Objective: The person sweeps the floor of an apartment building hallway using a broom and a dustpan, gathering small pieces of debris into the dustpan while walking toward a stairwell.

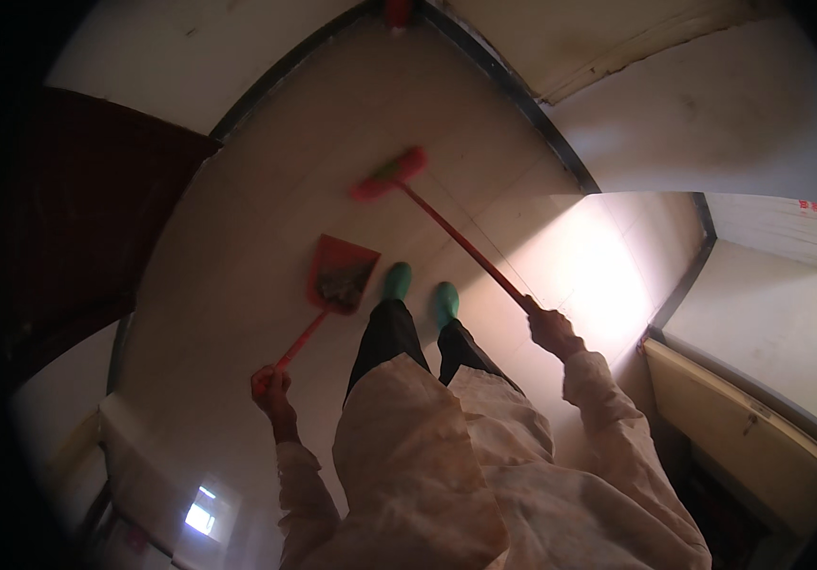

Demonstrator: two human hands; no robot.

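Note:
My left hand (272, 390) is closed around the end of the handle of a red dustpan (343, 255). A heap of grey debris (343, 286) lies in the pan, just left of my green shoes (397, 281). My right hand (555, 332) grips the long red handle of a broom (465, 244). Its red head (388, 173), with a greenish patch on it, is slightly blurred and lies ahead of my feet, beyond the dustpan and apart from it.
Pale floor tiles (273, 178) run between walls with dark skirting (522, 107). A dark red panel (94, 221) stands at the left. Bright light (586, 271) falls through an opening at the right, near an open cream door (736, 427). A red object (397, 11) stands in the far corner.

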